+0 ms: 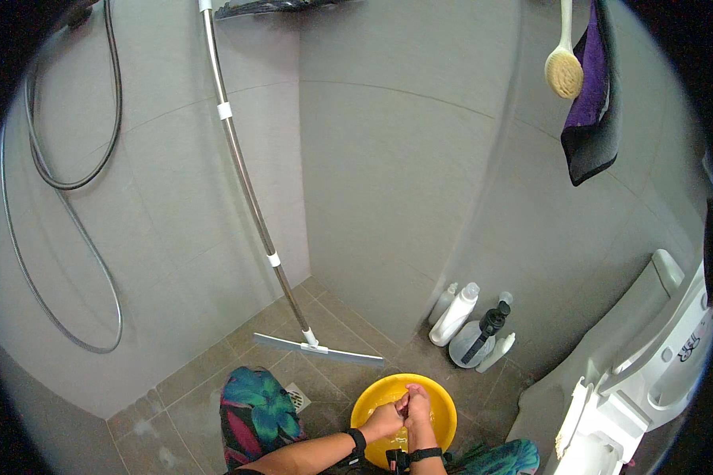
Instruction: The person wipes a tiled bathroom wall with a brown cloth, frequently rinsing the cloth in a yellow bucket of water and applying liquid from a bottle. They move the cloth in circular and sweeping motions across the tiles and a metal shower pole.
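Both hands are together above a round yellow basin that stands on the floor in front of me. My left hand is closed, its knuckles up, and it presses against the right. My right hand has its fingers curled in toward the left one. Whatever lies between them, if anything, is hidden. Some shine in the basin looks like water, partly covered by my arms. I wear a dark band on each wrist.
A squeegee with a long metal pole leans in the corner beyond the basin. Several bottles and a spray bottle stand at the right wall. A toilet is at right, a floor drain at left, a shower hose far left.
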